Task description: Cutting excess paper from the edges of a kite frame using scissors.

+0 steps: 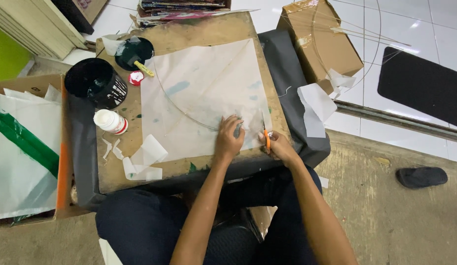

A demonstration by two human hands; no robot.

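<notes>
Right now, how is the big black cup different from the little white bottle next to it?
The black cup stands upright with its mouth open; the white bottle lies on its side, closed with a red end. The black cup is dark, wide and streaked with white; the white bottle is pale and much narrower. Both sit on the brown board, left of the paper sheet that the hands work on.

White translucent paper sheet point(199, 93), orange cutter point(267, 139), brown board point(125, 172), black cup point(96, 82), white glue bottle point(110, 121)

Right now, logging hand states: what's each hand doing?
Left hand: open, fingers pressing the white paper sheet.
Right hand: closed on an orange cutter.
</notes>
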